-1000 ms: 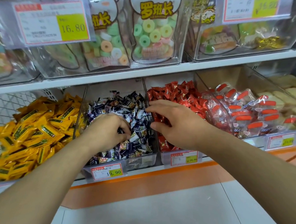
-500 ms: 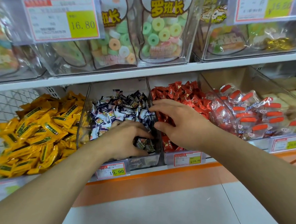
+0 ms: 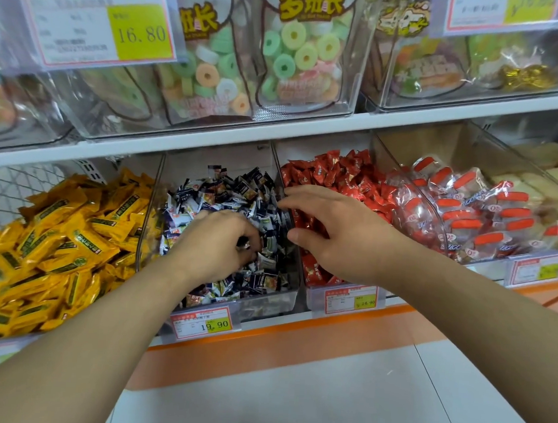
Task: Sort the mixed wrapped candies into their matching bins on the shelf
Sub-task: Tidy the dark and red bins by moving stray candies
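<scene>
My left hand [image 3: 217,243] is down in the clear bin [image 3: 266,303] of dark blue and white wrapped candies [image 3: 227,192], its fingers curled into the pile and gripping some of them. My right hand [image 3: 331,233] hovers over the divider between that bin and the red candy bin [image 3: 350,299]. Its fingers are spread and its thumb is apart, and I see nothing held in it. Red wrapped candies [image 3: 337,179] are heaped behind and under it. To the left, yellow wrapped candies [image 3: 59,238] fill a wire-backed section.
Right of the red bin is a bin of clear packs with orange bands [image 3: 481,215], then pale biscuits [image 3: 544,183]. The shelf above holds clear bins of ring candy bags [image 3: 292,56]. A price tag [image 3: 204,324] hangs on the bin front above the orange shelf edge [image 3: 264,336].
My left hand has shifted right and deeper into the dark candy pile, fingers closing. My right hand has stayed over the divider, and the view has come closer to the shelf.
</scene>
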Available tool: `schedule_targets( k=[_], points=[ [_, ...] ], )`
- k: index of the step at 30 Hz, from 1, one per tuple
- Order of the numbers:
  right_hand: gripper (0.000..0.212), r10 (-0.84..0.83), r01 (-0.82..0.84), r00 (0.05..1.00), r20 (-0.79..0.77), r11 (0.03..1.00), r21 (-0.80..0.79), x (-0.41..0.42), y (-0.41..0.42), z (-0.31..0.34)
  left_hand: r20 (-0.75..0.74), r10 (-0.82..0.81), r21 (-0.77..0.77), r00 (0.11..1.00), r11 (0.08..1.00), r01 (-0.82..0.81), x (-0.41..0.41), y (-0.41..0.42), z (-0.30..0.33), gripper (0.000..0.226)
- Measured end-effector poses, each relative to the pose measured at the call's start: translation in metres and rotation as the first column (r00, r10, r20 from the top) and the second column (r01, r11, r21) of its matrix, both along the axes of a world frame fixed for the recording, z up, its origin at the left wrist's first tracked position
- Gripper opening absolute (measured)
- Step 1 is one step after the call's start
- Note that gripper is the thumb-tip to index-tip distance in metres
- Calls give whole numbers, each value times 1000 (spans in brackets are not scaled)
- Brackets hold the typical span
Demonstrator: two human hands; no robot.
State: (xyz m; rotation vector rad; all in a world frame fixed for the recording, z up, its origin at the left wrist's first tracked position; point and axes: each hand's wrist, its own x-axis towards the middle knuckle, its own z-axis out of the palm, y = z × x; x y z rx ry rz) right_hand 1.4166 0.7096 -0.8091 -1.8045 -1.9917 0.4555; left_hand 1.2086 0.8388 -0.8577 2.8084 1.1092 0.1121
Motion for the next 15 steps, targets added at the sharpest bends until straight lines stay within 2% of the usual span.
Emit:
schedule_targets(
  k=[3, 8, 12, 15],
  points=[
    [50, 2, -2, 1000, 5, 1000, 1, 0, -1, 0, 31, 30, -19, 999, 999, -29, 0, 0, 2, 8],
    [49, -1, 1, 1000, 11, 1000, 8, 1, -1, -1, 133, 59, -177, 989, 984, -35, -5, 3, 3, 12],
    [49, 4, -4, 1000, 13, 1000, 18, 1, 1, -1, 152, 7, -214, 988, 977, 26, -8, -3, 6, 8],
    [49, 0, 0, 1000, 11, 1000, 26, 0, 1, -1, 174, -43, -252, 984, 964, 87, -10, -9, 12, 17]
  ],
)
